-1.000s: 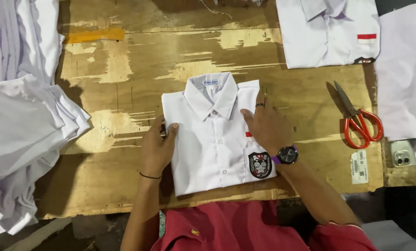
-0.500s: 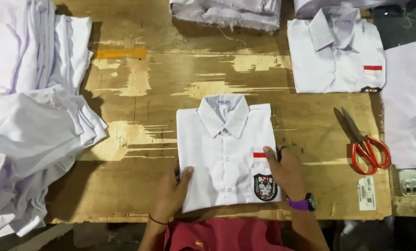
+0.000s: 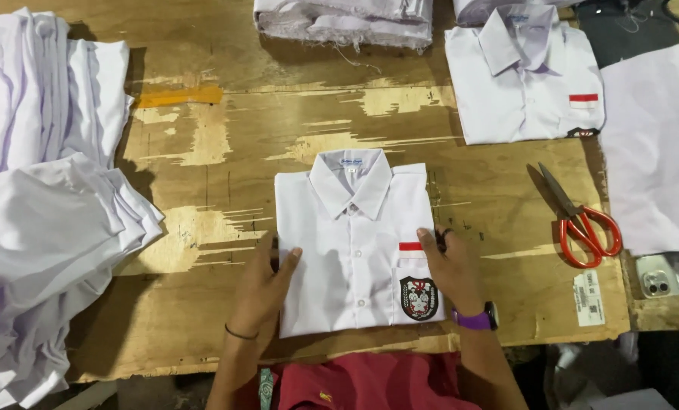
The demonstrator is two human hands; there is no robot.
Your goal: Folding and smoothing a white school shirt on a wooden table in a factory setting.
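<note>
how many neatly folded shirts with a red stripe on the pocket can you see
2: one folded white collared shirt at the table's middle between both hands, another folded white shirt at the upper right. The white fabric piles at left may hide more.

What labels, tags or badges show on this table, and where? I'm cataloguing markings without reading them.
Crest badge: folded shirt's chest pocket, by the right hand; shield shape, black, red and white.
Red strip: just above that pocket, small rectangle.
Neck label: inside the collar, small and white.
Red strip: second shirt, upper right.
Paper label: on the table below the scissors; white rectangle, dark print.
</note>
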